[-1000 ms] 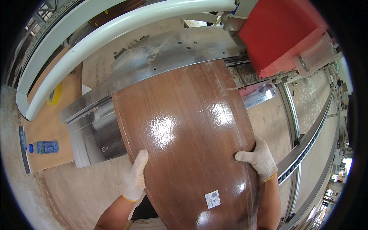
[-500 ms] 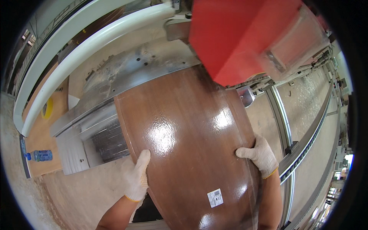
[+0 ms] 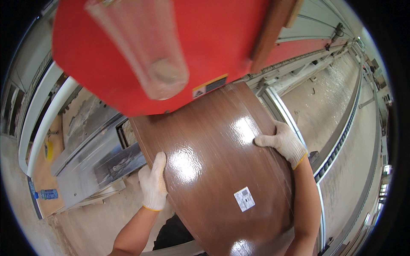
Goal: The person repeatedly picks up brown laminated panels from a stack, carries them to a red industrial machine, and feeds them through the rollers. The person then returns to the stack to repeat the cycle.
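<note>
A large brown wood-grain board (image 3: 213, 166) with a glossy surface stretches away from me, a white label (image 3: 244, 199) stuck on its near part. My left hand (image 3: 154, 182), in a white knit glove with a yellow-edged cuff, grips the board's left edge, thumb on top. On the right edge, farther along, my right hand (image 3: 284, 143) in a matching glove grips it the same way. The fingers under the board are hidden from sight. A red machine hood (image 3: 213, 42) overhangs the board's far end and hides part of it.
To the left lies a grey metal machine table (image 3: 85, 166) beside curved white rails (image 3: 45, 123). A blue-labelled bottle (image 3: 48, 194) and a yellow tape roll (image 3: 48, 150) rest on a tan panel. Along the right runs a long metal rail (image 3: 337, 149).
The red hood now fills much more of the upper left and covers the board's far end. The view has shifted forward and right. Both hands keep their grip on the board.
</note>
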Tool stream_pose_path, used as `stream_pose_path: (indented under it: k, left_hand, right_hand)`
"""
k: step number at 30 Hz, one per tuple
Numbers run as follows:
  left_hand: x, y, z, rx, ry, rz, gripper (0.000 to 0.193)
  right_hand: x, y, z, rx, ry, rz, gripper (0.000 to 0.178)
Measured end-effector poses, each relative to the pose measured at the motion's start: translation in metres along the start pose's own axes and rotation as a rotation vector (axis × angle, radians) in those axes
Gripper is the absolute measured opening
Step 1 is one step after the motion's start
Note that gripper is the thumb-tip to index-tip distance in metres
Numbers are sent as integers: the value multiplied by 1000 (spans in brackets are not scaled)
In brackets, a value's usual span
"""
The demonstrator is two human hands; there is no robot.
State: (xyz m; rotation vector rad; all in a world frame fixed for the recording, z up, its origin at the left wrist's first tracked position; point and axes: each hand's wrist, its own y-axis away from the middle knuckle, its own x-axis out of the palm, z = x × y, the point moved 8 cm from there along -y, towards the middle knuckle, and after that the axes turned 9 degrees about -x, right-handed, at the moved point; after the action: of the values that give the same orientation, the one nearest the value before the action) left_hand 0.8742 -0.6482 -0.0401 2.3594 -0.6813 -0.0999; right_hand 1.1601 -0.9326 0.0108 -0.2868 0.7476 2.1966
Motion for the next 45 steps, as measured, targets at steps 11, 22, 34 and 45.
stream_pose_path:
  k: [11, 22, 34, 45]
  left_hand:
    - [132, -1, 27, 110, -44, 5, 45]
    - [232, -3, 33, 53, -92, -44, 47]
    - [366, -35, 41, 25, -140, -159, 62]
    - [563, -40, 51, 152, -677, -78, 103]
  right_hand:
    - [-130, -33, -41, -17, 221, -50, 79]
    - [-219, -64, -55, -6, 248, 2, 86]
    - [-326, -103, -54, -75, 991, -273, 84]
    - [-309, 200, -87, -289, 894, -519, 56]
